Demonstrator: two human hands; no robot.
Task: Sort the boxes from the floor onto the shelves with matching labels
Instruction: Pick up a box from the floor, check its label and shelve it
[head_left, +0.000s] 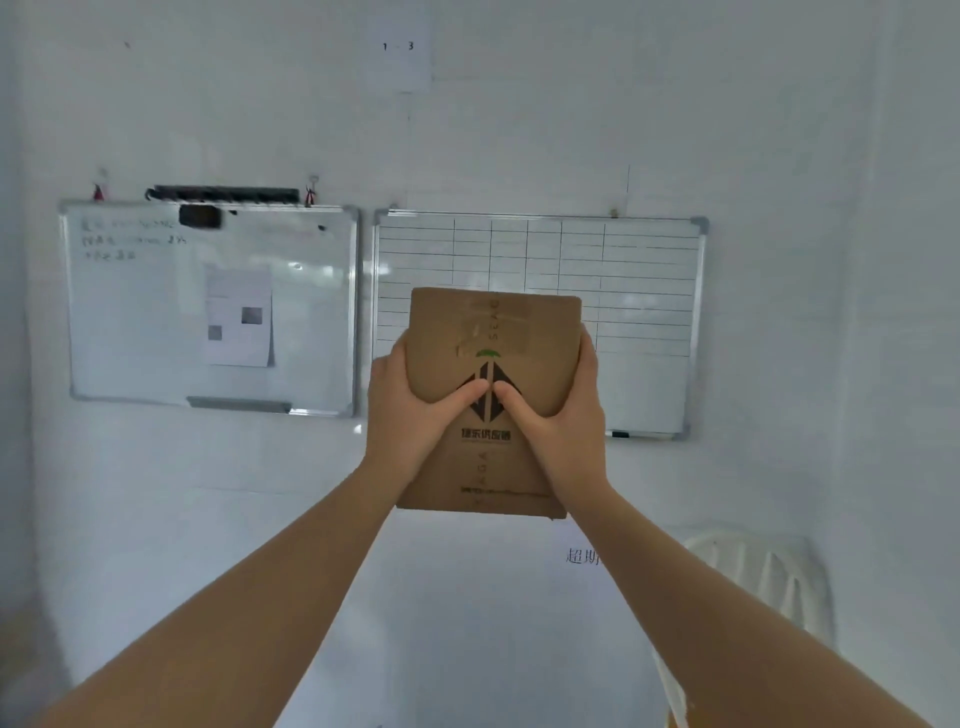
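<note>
I hold the box upright between my left hand and right hand, long axis vertical, both equally near; no shelf in view.

Both hands, left hand and right hand, grip a cardboard box raised before two wall whiteboards.
</note>
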